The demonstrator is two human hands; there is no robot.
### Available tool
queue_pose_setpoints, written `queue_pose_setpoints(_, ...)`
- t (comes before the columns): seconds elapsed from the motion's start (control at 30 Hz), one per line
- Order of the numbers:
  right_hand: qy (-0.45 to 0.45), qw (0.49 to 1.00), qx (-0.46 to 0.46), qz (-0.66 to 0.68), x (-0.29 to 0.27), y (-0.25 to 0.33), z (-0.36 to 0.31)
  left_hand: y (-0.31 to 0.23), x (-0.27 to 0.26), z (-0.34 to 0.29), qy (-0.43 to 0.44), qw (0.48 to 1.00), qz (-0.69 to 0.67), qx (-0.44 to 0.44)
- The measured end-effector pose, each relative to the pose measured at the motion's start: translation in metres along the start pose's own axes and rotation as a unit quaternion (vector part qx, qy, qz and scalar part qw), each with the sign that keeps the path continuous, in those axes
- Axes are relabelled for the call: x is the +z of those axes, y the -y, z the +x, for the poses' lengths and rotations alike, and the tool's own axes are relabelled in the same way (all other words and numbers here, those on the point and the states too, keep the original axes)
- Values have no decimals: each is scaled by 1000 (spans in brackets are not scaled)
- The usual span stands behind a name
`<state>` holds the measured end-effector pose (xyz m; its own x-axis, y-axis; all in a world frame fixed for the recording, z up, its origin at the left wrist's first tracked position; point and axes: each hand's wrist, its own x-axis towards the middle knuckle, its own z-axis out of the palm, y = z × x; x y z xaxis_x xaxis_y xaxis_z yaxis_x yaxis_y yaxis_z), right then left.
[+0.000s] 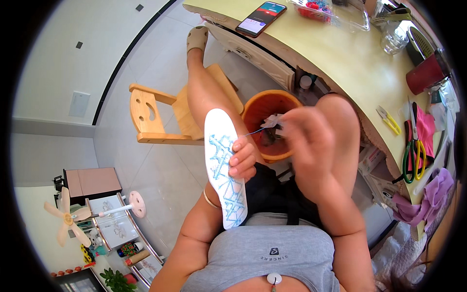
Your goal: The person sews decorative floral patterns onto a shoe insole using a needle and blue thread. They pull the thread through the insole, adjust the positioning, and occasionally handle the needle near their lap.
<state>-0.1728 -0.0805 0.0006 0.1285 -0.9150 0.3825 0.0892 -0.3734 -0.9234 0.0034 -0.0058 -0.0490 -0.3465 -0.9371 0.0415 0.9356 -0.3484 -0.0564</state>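
My left hand (242, 158) grips a white shoe insole (221, 125) by its right edge, fingers curled over the top face. Blue stitched lines in a zigzag and star-like pattern cover much of the insole, while its upper end is plain white. A thin dark strand (256, 131), apparently thread, runs from the insole's edge toward my right hand (309, 141). That hand is raised to the right of the insole and smeared by motion, so its fingers and anything in them cannot be made out.
Beyond my hands stands an orange bucket (253, 104) with crumpled scraps inside. A wooden chair (182, 114) is at left. The yellow table (335, 53) on the right bears a phone (261, 18), yellow-handled snips (389, 120), scissors (413, 155), a red cup (427, 73) and purple cloth (430, 194).
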Motion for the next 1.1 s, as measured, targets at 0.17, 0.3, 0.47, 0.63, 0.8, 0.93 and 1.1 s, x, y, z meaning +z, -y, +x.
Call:
queue_pose_setpoints(0.17, 73, 971, -205, -94, 26, -13, -12, 12, 3, 9, 25, 998, -44, -30)
queue_pose_setpoints(0.3, 113, 968, -191, -114, 26, -6, -16, 9, -4, 6, 22, 997, -62, -35)
queue_pose_setpoints(0.47, 67, 972, -201, -105, 33, -9, -16, 7, -10, 0, 15, 997, -63, -40)
queue_pose_setpoints(0.63, 107, 971, -178, -120, 28, -7, -18, 5, -20, -4, 14, 998, -57, -38)
queue_pose_setpoints(0.8, 110, 971, -175, -120, 28, -6, -18, 11, -8, -6, -24, 998, -57, -20)
queue_pose_setpoints(0.93, 80, 987, -127, -61, 29, -10, -17, 12, 11, -2, -91, 992, 87, 24)
queue_pose_setpoints(1.1, 140, 884, 346, 281, 17, -24, -14, 10, 40, 2, -288, 829, 442, 185)
